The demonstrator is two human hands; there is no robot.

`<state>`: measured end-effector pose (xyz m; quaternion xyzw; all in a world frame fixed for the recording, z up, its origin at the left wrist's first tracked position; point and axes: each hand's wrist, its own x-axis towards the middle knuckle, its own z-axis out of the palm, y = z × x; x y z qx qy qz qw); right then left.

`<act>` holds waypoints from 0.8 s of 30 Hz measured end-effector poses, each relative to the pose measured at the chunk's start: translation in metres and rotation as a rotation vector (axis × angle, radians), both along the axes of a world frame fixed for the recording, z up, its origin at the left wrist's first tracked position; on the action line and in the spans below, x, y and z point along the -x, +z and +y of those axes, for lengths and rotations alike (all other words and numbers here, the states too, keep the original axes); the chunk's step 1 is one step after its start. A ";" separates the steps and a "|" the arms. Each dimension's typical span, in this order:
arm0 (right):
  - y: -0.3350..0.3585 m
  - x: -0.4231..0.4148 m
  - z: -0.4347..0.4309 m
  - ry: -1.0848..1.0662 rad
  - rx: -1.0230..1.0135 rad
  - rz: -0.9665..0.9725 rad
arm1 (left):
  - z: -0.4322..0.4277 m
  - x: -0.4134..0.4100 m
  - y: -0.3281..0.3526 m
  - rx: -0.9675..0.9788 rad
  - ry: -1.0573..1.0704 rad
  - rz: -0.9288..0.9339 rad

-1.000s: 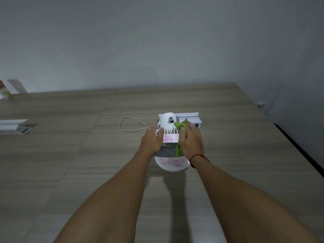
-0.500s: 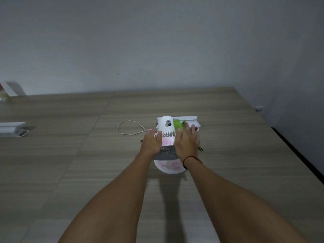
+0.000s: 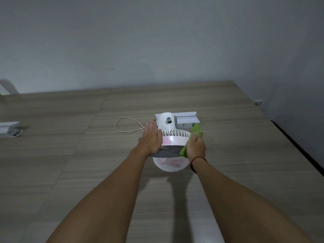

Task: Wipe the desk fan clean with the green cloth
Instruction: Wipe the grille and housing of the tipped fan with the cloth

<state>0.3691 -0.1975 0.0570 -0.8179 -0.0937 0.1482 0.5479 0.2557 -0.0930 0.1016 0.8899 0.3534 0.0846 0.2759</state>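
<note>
A small white and pink desk fan stands in the middle of the wooden table, its grille facing me and its round base below. My left hand lies flat against the fan's left side, fingers straight and together. My right hand presses the green cloth against the fan's right side, with cloth showing above and below the fingers.
A thin white cord loops on the table left of the fan. A white box-like object lies right behind the fan. Another white object sits at the far left edge. The table's right edge drops to a dark floor.
My right hand with the green cloth has slid from the top of the fan down onto its right side. My left hand has stayed on the fan's left side.
</note>
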 end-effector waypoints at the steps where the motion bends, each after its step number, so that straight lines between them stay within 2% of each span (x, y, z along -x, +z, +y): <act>1: -0.001 -0.002 0.000 -0.033 -0.013 0.087 | -0.001 0.000 0.000 0.007 0.001 0.012; 2: -0.001 -0.004 0.000 -0.047 -0.007 0.139 | -0.002 0.000 0.001 0.013 0.000 0.024; 4: 0.002 -0.002 0.000 -0.008 0.026 0.096 | -0.004 0.002 0.004 0.040 0.004 0.051; 10: 0.018 0.023 0.004 0.272 0.039 -0.470 | -0.006 0.005 0.012 0.060 0.017 0.086; 14: 0.016 0.019 0.000 0.397 0.077 -0.579 | -0.007 0.003 0.013 0.059 0.017 0.094; 16: 0.013 0.013 -0.002 0.346 0.093 -0.524 | -0.009 0.001 0.013 0.050 0.020 0.090; 20: 0.005 0.003 -0.001 0.225 0.036 -0.261 | -0.010 0.003 0.008 0.028 0.012 0.080; 24: 0.002 -0.009 0.009 0.075 -0.118 0.140 | -0.007 0.003 0.001 0.029 0.017 0.070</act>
